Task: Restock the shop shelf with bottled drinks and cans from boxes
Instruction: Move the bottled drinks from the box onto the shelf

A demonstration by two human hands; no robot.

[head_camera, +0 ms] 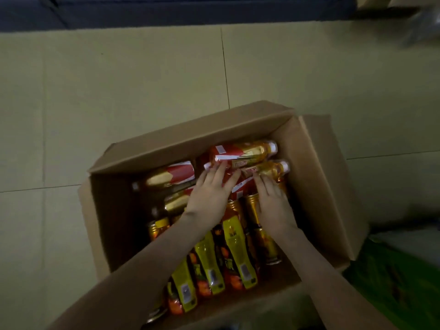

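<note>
An open cardboard box [316, 177] stands on the tiled floor, full of bottled drinks lying on their sides. Red-labelled amber bottles [242, 152] with white caps fill the far half. Yellow-labelled orange bottles [234, 244] fill the near half. My left hand [209, 194] lies flat, fingers straight, on a red-labelled bottle in the middle of the box. My right hand [273, 201] rests beside it on another red-labelled bottle [269, 170], fingers slightly bent over it. Whether either hand grips is not plain.
Pale floor tiles [133, 86] spread to the left and beyond the box. A dark shelf base [190, 10] runs along the top. A green packet [400, 282] lies at the lower right, and a blurred grey object [423, 27] sits at the top right.
</note>
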